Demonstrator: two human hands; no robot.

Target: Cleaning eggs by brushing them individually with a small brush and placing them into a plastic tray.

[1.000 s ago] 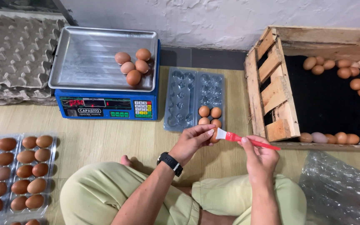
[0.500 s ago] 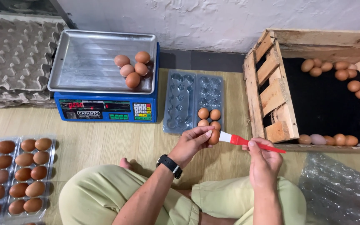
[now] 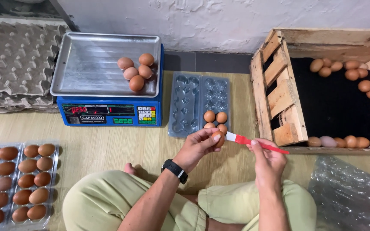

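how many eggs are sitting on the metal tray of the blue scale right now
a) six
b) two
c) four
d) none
c) Four brown eggs lie bunched at the right side of the scale tray, while the left hand holds another egg in its fingers and the right hand holds a red-handled brush against it.

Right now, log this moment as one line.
left hand: holds egg | right hand: holds red brush, bristles at egg | clear carton: partly filled
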